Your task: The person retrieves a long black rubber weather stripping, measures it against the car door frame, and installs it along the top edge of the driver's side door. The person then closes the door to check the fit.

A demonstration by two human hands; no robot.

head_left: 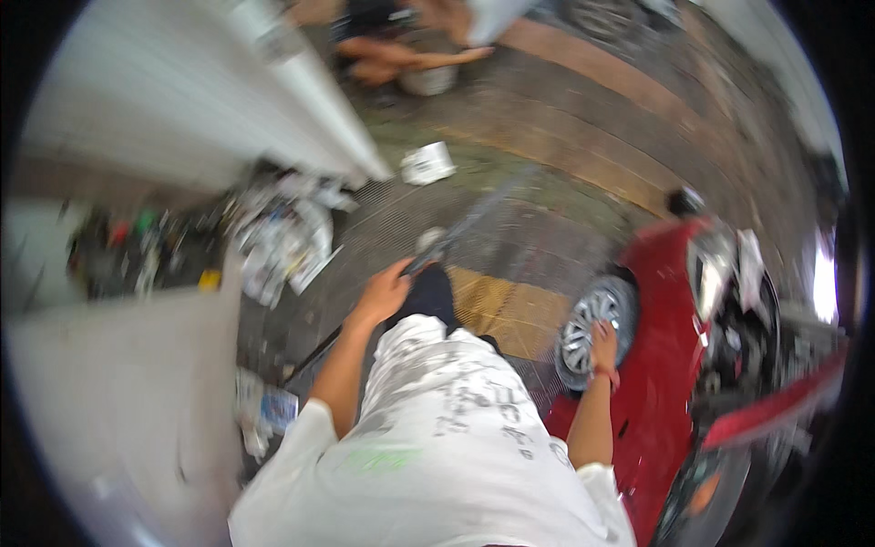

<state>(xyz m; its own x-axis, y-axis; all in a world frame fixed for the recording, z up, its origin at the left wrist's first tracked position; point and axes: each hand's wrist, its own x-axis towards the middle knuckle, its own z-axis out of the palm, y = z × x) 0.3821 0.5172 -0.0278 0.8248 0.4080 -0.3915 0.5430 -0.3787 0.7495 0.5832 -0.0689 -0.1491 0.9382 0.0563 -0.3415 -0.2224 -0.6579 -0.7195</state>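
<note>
A long, thin, dark rod-shaped tool (443, 244), blurred, lies near the centre of the frame, slanting toward the upper right. The person's bare left hand (383, 293) is closed around it just left of centre, the fingers curled over it. A narrow dark length also shows beneath the left forearm, running toward the lower left; whether it belongs to the tool I cannot tell.

The bare right hand (603, 347), right of centre, hangs palm-down in front of a silver multi-spoked car wheel with a dark tyre (576, 339); whether its fingers touch the wheel, or how far they are spread, I cannot tell. A reddish band (606, 375) circles that wrist. The wheel belongs to a glossy red car (654, 365) filling the right of the frame, its dark engine bay (732, 345) exposed at the far right.

Below the tool, a faded yellow patch (510, 314) marks the dark floor. Above it lies a white sheet-like piece (427, 164). Left of that sits a heap of crumpled, whitish litter (283, 235), beside a pale, flat-sided cabinet (128, 392) at lower left. At the top, another person's bare arm (437, 60) stretches above a pale, rounded bucket (428, 82).
</note>
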